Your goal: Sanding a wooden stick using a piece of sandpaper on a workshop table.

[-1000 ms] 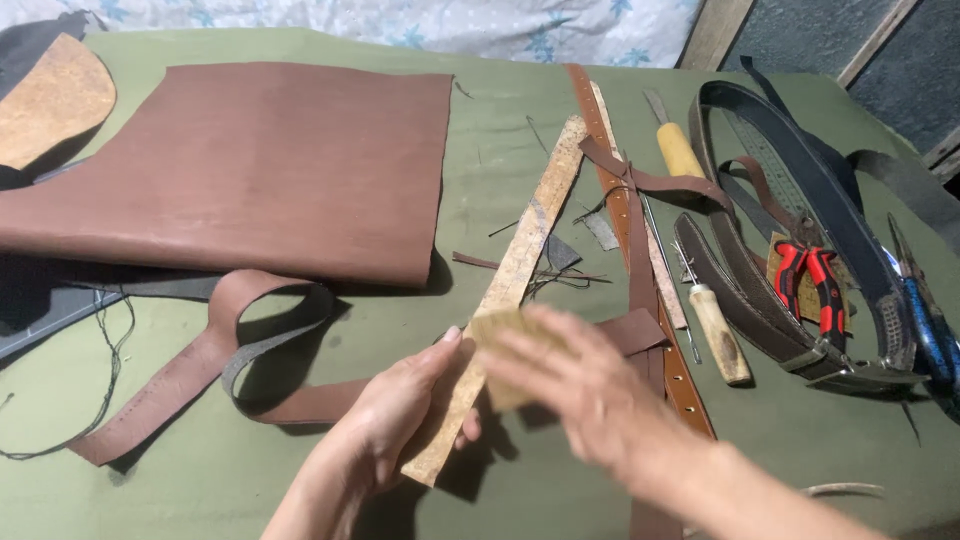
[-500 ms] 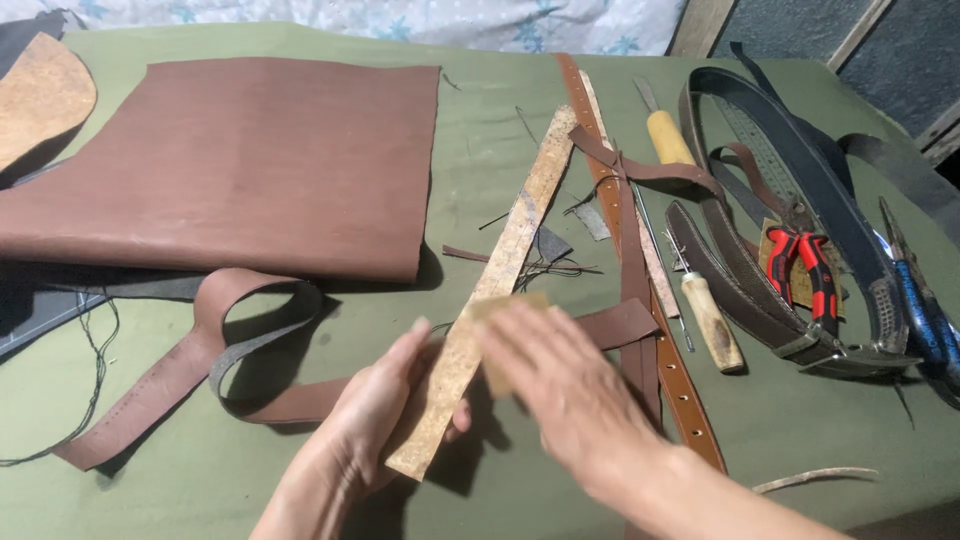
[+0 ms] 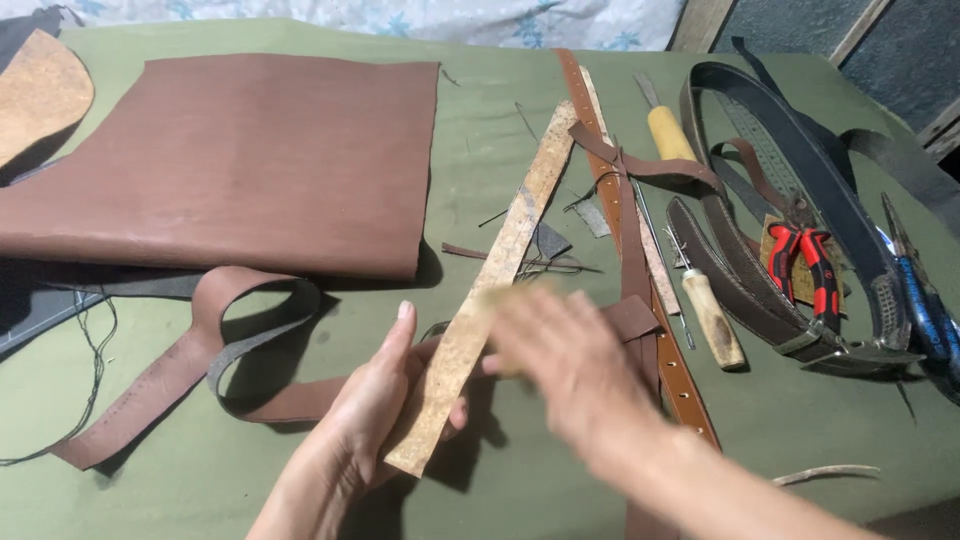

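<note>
My left hand [image 3: 375,400] grips the near end of a long tan, rough-surfaced leather strip [image 3: 520,220] that slants up and away across the green table [image 3: 150,500]. My right hand [image 3: 570,370] is blurred with motion. It lies over the strip's lower middle, fingers together and pointing left. A small yellowish patch shows at its fingertips; whether it is a held thing I cannot tell.
A large brown leather sheet [image 3: 250,160] lies at the left, with a looped brown strap [image 3: 200,350] in front of it. To the right are a punched brown belt [image 3: 600,130], a yellow-handled awl [image 3: 668,130], a wooden-handled tool [image 3: 715,320], red pliers [image 3: 805,260] and dark belts [image 3: 800,150].
My right hand has slid along the tan strip, drifting right and back while blurred. My left hand keeps its hold on the strip's near end.
</note>
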